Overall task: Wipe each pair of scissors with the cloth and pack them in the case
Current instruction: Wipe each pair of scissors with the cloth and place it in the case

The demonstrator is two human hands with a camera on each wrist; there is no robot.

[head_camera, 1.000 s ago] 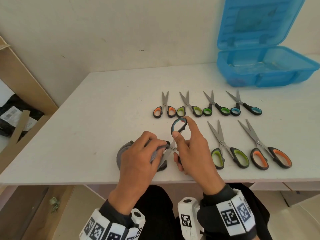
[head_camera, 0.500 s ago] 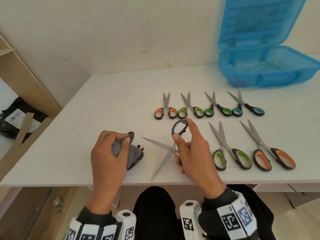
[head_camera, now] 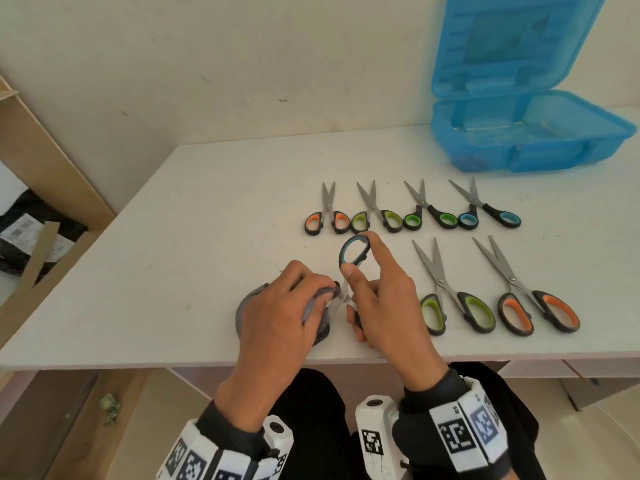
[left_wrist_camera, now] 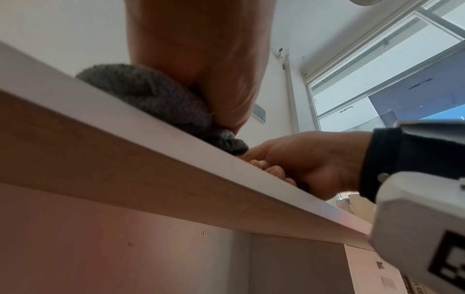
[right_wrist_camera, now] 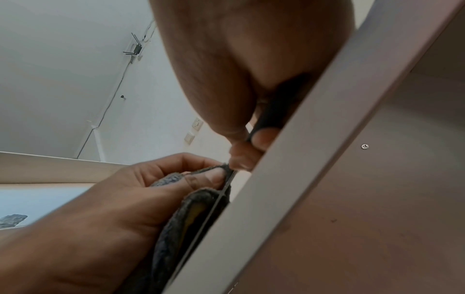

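Gripping the grey cloth [head_camera: 313, 311], L hand [head_camera: 277, 327] has it bunched and pinched round a blade close to the pivot, at the near edge of the table [head_camera: 173, 258]. R hand [head_camera: 384, 306] holds the blue-handled scissors [head_camera: 353, 252] by the handles, one loop sticking up past the thumb. Just right lie green-handled large scissors [head_camera: 450, 299], then orange-handled large scissors [head_camera: 530, 299]; behind, row of four small scissors [head_camera: 412, 213]. Blue case [head_camera: 530, 136] sits far right w/ lid open.
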